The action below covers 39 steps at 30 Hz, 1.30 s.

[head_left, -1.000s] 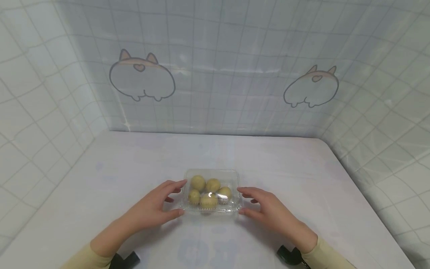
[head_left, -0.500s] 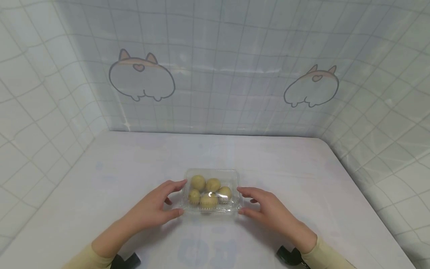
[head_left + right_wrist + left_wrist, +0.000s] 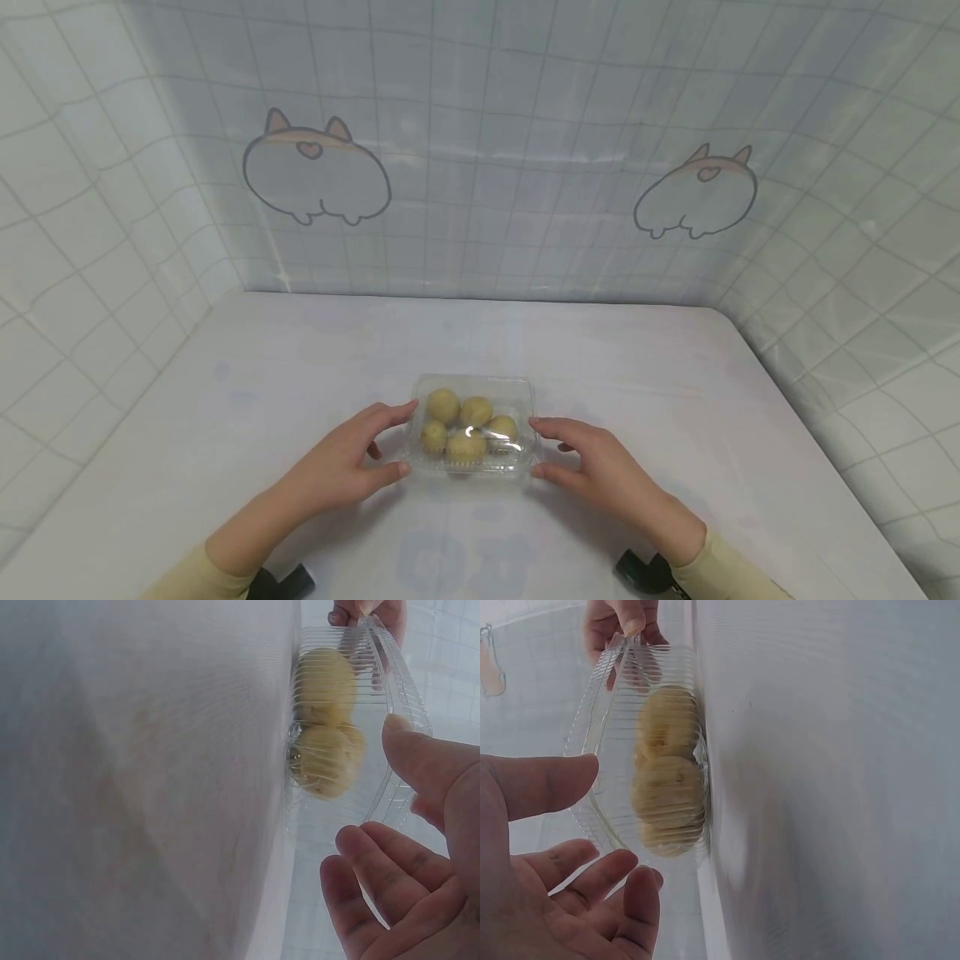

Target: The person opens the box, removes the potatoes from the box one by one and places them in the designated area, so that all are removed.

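A clear plastic clamshell box (image 3: 516,398) lies lid-down on the white table in front of me. Inside are several round, yellowish lumps (image 3: 442,406) that look like small potatoes. My left hand (image 3: 337,468) is at the box's left side, its thumb and forefinger spread to the front and back corners. Opposite it, my right hand (image 3: 600,462) touches the right side in the same way. In the left wrist view, the thumb (image 3: 555,784) is against the rim and the lower fingers are loosely bent. The right wrist view has the thumb (image 3: 420,754) on the rim, other fingers below it.
The white table (image 3: 300,350) runs back to a grid-patterned curtain (image 3: 510,192) with cartoon animal prints. Similar curtains (image 3: 82,275) hang along both sides. Black straps with camera mounts (image 3: 647,573) sit at my wrists, beside pale sleeves.
My left hand's lower fingers have drawn in slightly. Otherwise both hands and the box stay almost where they were.
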Tool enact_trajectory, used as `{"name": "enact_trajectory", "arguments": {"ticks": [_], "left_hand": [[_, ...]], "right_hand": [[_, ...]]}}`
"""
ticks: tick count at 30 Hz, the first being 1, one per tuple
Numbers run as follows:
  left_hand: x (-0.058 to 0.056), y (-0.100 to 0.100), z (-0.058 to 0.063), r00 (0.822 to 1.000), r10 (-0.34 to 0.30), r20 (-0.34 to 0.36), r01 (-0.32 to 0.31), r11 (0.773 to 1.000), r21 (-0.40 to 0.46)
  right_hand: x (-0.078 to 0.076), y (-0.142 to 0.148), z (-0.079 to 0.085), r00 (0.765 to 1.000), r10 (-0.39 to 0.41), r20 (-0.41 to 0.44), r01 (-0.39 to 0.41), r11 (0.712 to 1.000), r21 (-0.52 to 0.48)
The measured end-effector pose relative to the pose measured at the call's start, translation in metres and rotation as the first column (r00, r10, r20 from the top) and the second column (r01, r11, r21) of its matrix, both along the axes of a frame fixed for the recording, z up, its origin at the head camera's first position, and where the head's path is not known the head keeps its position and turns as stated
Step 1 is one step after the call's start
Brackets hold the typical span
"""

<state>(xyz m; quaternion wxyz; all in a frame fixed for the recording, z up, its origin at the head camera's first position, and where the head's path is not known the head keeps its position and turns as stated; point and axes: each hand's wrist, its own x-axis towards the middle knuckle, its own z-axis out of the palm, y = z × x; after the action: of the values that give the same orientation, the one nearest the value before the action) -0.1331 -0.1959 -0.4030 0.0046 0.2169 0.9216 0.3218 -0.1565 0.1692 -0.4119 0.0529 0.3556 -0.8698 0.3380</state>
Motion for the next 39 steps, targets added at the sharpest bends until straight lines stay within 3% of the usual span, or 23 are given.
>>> {"name": "enact_trajectory", "arguments": {"ticks": [30, 39], "left_hand": [[0.0016, 0.0024, -0.0027, 1.0, -0.029, -0.012, 0.029, 0.999, 0.033], [0.0027, 0.0033, -0.0006, 0.999, -0.026, 0.024, 0.026, 0.999, 0.038]], "right_hand": [[0.0004, -0.0003, -0.0041, 1.0, -0.016, -0.024, 0.015, 1.0, -0.017], [0.0008, -0.0003, -0.0018, 1.0, -0.025, -0.008, 0.025, 1.0, 0.004]]}}
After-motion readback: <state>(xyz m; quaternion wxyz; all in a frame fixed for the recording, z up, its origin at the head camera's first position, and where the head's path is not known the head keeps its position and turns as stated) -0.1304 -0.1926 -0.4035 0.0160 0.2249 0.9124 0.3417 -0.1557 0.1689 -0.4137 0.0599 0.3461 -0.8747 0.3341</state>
